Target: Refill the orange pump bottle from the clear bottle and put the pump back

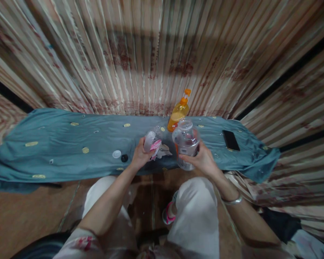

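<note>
Right hand (202, 160) grips a clear jar (186, 144), left hand (140, 156) clutches a pink-white scrubber (152, 144); orange bottle (179, 111) stands behind.

Orange pump bottle (179, 112) stands at the back of the teal cloth (70, 144); black phone (230, 140) lies right, two small caps (117, 154) left.

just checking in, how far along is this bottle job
Looks done: two small caps lie loose on the blue cloth. In hand: the right hand holds a clear bottle; the left hand grips a pink-and-white piece. Left: the orange bottle stands untouched.
</note>
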`<action>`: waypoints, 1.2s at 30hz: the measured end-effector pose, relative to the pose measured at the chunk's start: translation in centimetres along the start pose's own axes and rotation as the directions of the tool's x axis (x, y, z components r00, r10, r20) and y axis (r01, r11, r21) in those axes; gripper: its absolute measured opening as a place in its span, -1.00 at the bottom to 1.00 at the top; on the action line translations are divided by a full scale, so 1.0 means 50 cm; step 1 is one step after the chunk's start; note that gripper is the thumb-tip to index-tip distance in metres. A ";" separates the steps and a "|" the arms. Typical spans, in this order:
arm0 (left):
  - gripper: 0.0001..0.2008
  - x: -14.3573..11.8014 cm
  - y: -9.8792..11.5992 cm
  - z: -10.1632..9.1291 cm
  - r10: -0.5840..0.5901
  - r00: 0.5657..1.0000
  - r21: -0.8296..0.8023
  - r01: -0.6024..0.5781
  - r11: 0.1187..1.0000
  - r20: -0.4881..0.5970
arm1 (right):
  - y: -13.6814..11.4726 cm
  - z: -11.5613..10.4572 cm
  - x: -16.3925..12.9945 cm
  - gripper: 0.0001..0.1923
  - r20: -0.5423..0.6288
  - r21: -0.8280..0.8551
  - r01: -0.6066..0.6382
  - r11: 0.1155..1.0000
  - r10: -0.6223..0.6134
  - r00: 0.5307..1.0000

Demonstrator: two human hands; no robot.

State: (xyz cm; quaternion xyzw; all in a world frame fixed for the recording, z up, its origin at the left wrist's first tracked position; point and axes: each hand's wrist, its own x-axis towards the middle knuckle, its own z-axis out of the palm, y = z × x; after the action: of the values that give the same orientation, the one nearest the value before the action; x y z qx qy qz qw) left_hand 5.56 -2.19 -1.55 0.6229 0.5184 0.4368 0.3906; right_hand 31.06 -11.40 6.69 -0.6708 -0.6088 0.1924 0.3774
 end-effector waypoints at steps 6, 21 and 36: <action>-0.46 -0.001 0.005 0.005 0.049 0.998 0.014 -0.049 0.999 -0.030 | 0.015 -0.011 0.022 -0.04 0.100 -0.145 0.003 0.989 0.011 0.995; -0.40 -0.015 -0.001 0.008 0.063 0.998 0.113 -0.066 0.991 0.029 | 0.013 -0.023 0.055 -0.07 0.227 -0.362 0.098 0.927 -0.015 0.974; -0.40 -0.012 -0.022 0.002 0.140 0.987 0.001 -0.140 0.990 0.077 | -0.011 -0.032 0.027 0.00 0.267 -0.533 0.165 0.830 -0.020 0.964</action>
State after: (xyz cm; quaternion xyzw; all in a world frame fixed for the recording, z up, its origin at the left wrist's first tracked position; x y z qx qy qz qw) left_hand 5.26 -2.62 -2.68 0.6752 0.4593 0.4374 0.3765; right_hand 32.10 -10.57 8.41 -0.6907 -0.7127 0.0735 0.0978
